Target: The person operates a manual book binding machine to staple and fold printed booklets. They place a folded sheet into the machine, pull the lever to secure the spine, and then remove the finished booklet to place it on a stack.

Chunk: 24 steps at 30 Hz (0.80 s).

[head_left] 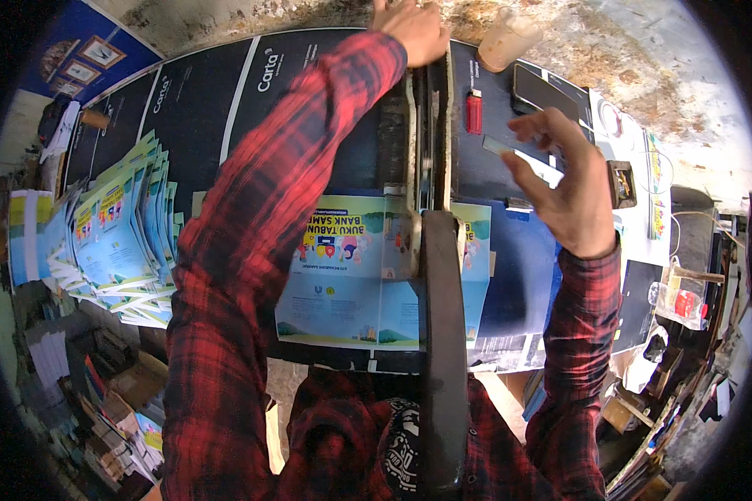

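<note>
At the far edge of the table, my left hand (409,32) is bent over the far end of a long metal device with a black lever, which looks like a long-arm stapler (444,317). Its fingertips run to the picture's top edge, and what they grip is hidden. My right hand (572,188) hovers over the right side of the table, thumb and fingers curved apart with nothing visible between them. Beneath the stapler lies a printed blue, green and yellow cover sheet (334,292), its lettering upside down to me. The lever hides part of that sheet.
A fanned pile of similar printed sheets (117,234) occupies the left. On the right are a red lighter (474,114), a phone (546,90), a cloudy plastic cup (508,40), a flat metal strip (522,160) and a small dark box (622,184). A stained wall borders the far edge.
</note>
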Each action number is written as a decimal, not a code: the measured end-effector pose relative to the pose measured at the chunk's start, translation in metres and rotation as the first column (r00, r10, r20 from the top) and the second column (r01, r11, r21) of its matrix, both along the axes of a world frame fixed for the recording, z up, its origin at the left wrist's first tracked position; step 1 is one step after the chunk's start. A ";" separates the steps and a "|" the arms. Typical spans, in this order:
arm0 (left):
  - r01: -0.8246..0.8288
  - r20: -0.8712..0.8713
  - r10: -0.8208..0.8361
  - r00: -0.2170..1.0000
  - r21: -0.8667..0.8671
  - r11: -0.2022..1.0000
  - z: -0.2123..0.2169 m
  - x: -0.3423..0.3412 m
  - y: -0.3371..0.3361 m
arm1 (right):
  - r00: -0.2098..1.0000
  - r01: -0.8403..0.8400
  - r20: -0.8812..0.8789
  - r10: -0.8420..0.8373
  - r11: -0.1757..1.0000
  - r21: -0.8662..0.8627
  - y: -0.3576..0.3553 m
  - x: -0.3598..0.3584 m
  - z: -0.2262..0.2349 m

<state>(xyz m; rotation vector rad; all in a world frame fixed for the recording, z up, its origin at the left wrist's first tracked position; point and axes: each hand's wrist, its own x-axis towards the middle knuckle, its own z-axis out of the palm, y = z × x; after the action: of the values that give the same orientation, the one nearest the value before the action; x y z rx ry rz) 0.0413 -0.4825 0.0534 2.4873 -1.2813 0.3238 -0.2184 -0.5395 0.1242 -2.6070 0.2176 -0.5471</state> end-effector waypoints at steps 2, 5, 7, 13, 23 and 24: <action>0.040 0.007 -0.041 0.999 0.119 0.992 -0.004 -0.027 0.015 | 0.999 0.025 0.035 -0.028 0.996 0.090 -0.010 -0.022 0.001; 0.074 -0.084 -0.070 0.994 0.050 0.996 0.011 -0.073 0.046 | 0.995 0.085 0.043 -0.092 0.984 0.156 -0.021 -0.057 -0.004; 0.010 -0.197 0.017 0.980 0.132 0.991 0.033 -0.075 0.043 | 0.986 0.150 0.036 -0.160 0.969 0.196 -0.014 -0.079 -0.014; 0.027 -0.288 0.073 0.955 0.330 0.944 0.035 -0.056 0.022 | 0.974 0.219 -0.006 -0.228 0.924 0.313 0.028 -0.130 -0.057; 0.129 -0.219 -0.072 0.973 0.259 0.957 0.013 -0.013 0.021 | 0.941 0.328 -0.072 -0.331 0.838 0.436 0.051 -0.184 -0.047; 0.159 -0.202 -0.106 0.974 0.267 0.951 0.017 -0.008 0.022 | 0.934 0.347 -0.085 -0.347 0.825 0.447 0.051 -0.189 -0.047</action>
<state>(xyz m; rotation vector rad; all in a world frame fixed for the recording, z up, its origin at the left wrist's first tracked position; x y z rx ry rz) 0.0336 -0.4604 0.0708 2.5658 -1.4946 -0.1317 -0.4069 -0.4889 0.0768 -2.1114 0.7424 -0.5385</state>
